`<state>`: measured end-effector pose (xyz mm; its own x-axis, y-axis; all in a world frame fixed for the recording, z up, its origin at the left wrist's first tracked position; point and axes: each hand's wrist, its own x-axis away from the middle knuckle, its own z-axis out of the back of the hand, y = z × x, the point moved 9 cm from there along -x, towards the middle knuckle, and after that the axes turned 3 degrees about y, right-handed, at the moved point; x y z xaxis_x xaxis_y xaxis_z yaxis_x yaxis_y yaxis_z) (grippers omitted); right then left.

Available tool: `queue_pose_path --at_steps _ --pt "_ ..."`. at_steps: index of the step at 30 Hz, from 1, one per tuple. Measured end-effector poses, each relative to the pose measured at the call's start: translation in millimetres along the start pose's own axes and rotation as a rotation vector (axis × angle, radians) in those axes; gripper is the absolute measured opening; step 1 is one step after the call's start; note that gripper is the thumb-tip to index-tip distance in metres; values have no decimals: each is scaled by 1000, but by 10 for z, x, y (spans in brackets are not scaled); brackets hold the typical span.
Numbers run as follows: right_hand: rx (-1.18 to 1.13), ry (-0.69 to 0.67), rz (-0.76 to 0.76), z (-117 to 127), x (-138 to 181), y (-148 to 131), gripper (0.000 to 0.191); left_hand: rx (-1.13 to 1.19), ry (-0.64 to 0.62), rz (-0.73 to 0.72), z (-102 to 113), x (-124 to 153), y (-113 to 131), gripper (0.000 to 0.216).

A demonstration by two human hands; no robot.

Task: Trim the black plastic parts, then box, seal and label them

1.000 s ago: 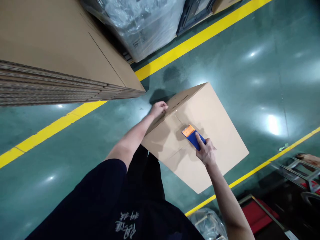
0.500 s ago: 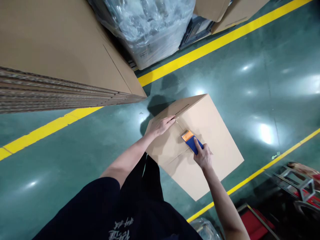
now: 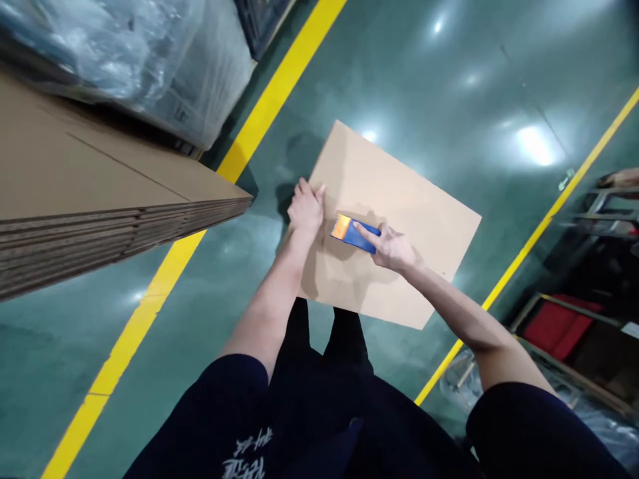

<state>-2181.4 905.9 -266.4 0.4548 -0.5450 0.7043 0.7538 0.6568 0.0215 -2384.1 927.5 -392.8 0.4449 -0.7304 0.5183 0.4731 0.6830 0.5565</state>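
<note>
A closed cardboard box [image 3: 394,193] stands on the floor in front of my legs, its plain top facing up. My left hand [image 3: 306,207] is at the box's left edge, fingers curled over it and thumb on the top side. In my right hand [image 3: 394,248] is a tape dispenser [image 3: 363,237] with a blue body and an orange front end. It is held low over the left part of the box top, orange end toward my left hand. Whether it touches the cardboard, I cannot tell.
A tall stack of flat cardboard sheets [image 3: 124,173] juts in from the left. Behind it stands a plastic-wrapped load [image 3: 200,80]. Yellow lines [image 3: 279,100] cross the green floor [image 3: 429,100]. At right are a metal frame cart and a red object [image 3: 559,326].
The box has turned and appears further up and left. My left hand has gone from lying flat on it to curling at its edge. The dispenser has swung to point left.
</note>
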Motion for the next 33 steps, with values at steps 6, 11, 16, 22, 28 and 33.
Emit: queue_pose_path --at_steps 6,11,16,22,28,33 --pt "37 -68 -85 -618 1342 1167 72 -129 63 -6 110 -76 -73 67" --pt "-29 -17 -105 -977 1955 1632 78 -185 60 -6 133 -45 -6 71" --pt "-65 -30 -110 -1064 1698 1588 78 -328 37 8 186 -67 -8 74" --pt "-67 -87 -118 -1071 1623 1521 71 -328 166 -77 185 163 253 87" --pt "-87 -150 -87 -959 1575 1409 70 -352 -219 -450 -1403 1507 1266 82" --pt "-139 -161 -16 -977 1615 1526 71 -423 -252 -485 -1724 1749 1377 86"
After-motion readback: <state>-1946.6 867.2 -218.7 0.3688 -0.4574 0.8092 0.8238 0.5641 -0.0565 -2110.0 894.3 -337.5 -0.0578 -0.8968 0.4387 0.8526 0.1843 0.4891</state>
